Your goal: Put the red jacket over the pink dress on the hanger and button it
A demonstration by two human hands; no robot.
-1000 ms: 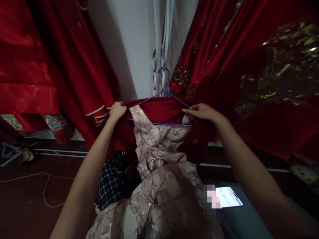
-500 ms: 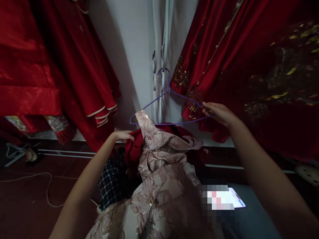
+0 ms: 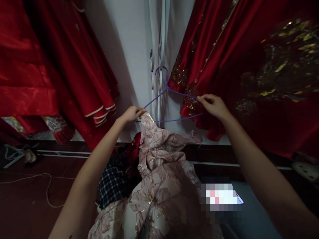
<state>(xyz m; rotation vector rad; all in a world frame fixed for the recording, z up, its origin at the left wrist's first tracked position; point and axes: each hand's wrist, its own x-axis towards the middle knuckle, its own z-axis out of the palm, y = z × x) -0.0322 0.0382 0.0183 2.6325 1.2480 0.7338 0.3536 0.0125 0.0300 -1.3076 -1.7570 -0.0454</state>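
A purple wire hanger (image 3: pixel 167 87) is held up in front of me, its hook at the top. My right hand (image 3: pixel 213 105) is closed around the hanger's right end. At the opposite end, my left hand (image 3: pixel 133 114) pinches the hanger together with the strap of a pale pink floral dress (image 3: pixel 159 186) with gold threads. That strap is looped over the hanger's left arm. The dress's other shoulder part (image 3: pixel 190 137) hangs loose below the bottom bar, off the hanger. Much of the dress spreads down over my lap. Dark red fabric (image 3: pixel 133 146) shows behind its bodice.
Red garments (image 3: pixel 92 79) hang at left, and red gowns with gold embroidery (image 3: pixel 199 59) at right. Between them stands a pale wall with white metalwork (image 3: pixel 162 33). A lit phone (image 3: pixel 238 197), partly pixelated, lies at lower right. A white cable (image 3: pixel 50 189) crosses the floor.
My left hand has let go of the red fabric and moved up to the dress strap on the hanger. The red fabric has dropped lower. My right hand and the hanger have shifted slightly left.
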